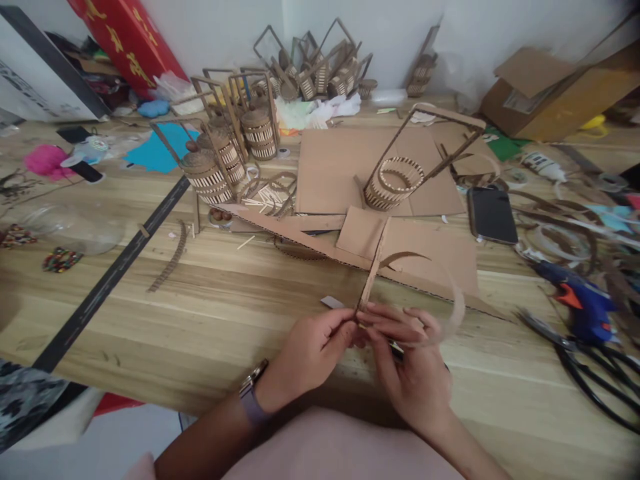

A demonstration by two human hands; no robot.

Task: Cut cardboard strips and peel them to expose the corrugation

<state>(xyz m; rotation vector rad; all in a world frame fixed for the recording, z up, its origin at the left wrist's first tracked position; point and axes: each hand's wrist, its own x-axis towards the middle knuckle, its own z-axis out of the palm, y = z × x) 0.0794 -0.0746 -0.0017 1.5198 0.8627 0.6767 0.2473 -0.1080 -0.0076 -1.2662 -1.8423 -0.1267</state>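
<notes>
Near the table's front edge my left hand (315, 347), with a watch on its wrist, pinches the lower end of a narrow brown cardboard strip (374, 267) that points up and away. My right hand (413, 367) is closed beside it, its fingers meeting the left fingertips at the strip's lower end. A thin curled brown strip (457, 303) loops out above my right hand. Something dark and slim shows under the right fingers; what it is I cannot make out. Beyond the hands lie flat cardboard pieces (430, 250), and a small striped basket with a tall handle (393, 183) stands on cardboard.
Several lidded striped baskets (257, 133) stand at the back left. On the right are a phone (493, 213), a blue glue gun (583, 300), black scissors (575, 353) and a cardboard box (560, 100). A long black ruler (115, 273) crosses the left side.
</notes>
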